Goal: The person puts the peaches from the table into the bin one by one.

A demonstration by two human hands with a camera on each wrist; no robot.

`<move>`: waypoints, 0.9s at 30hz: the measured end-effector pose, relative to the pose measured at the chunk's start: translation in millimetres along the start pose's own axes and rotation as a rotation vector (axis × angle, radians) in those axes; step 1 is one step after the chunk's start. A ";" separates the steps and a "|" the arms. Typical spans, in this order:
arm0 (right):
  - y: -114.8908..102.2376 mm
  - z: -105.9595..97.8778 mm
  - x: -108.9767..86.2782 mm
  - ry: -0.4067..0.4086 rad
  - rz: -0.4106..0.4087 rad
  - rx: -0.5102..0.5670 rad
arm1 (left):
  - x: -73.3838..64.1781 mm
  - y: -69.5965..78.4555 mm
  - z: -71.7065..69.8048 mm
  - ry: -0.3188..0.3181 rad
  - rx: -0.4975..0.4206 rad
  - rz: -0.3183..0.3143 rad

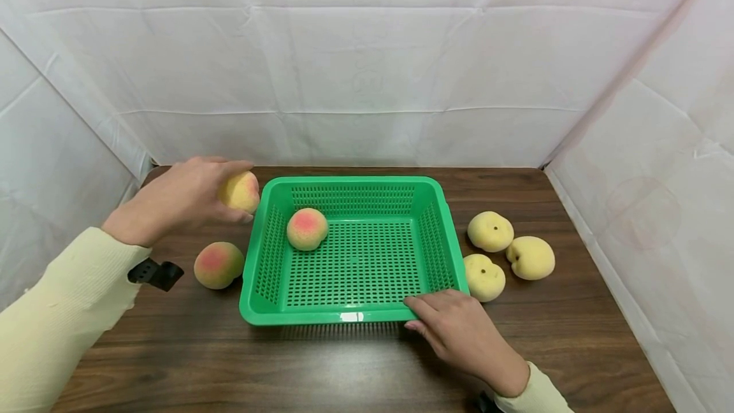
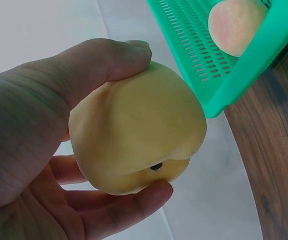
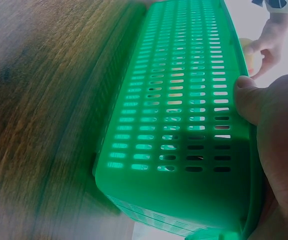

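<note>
My left hand (image 1: 182,197) grips a yellow peach with a red blush (image 1: 243,192) between thumb and fingers, raised near the left rim of a green plastic basket (image 1: 350,181). Close up in the left wrist view, the held peach (image 2: 138,125) turns its dark stem hollow towards the fingertips. Inside the basket, at its left, lies one red-topped peach (image 1: 307,229). Another blushed peach (image 1: 218,265) rests on the table below my left hand. At the basket's near right corner, my right hand (image 1: 459,331) pinches the rim, thumb outside and fingers over the top.
Right of the basket lie three pale yellow, flattened peaches: one at the back (image 1: 490,231), one farther right (image 1: 531,258) and one close against the basket's side (image 1: 484,278). White sheeting (image 1: 367,81) hangs behind and at both sides of the dark wooden table (image 1: 321,375).
</note>
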State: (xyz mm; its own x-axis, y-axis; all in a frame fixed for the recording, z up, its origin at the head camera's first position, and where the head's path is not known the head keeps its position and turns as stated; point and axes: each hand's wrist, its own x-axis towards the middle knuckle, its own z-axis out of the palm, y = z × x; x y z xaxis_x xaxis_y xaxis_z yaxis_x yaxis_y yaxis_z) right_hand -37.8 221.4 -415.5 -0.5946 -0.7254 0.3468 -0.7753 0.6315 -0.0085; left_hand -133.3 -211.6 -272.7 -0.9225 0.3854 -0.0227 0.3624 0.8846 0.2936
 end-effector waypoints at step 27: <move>-0.6 -0.9 -0.1 -0.005 0.009 0.007 | 3.8 12.0 -0.7 0.031 0.024 0.044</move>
State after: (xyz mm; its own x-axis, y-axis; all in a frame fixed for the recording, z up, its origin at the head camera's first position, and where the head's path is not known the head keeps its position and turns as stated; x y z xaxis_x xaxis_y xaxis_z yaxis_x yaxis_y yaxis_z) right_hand -37.1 221.3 -414.7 -0.6027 -0.7212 0.3416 -0.7714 0.6361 -0.0180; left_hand -132.4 -199.7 -268.6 -0.9089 0.4165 0.0197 0.4058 0.8729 0.2708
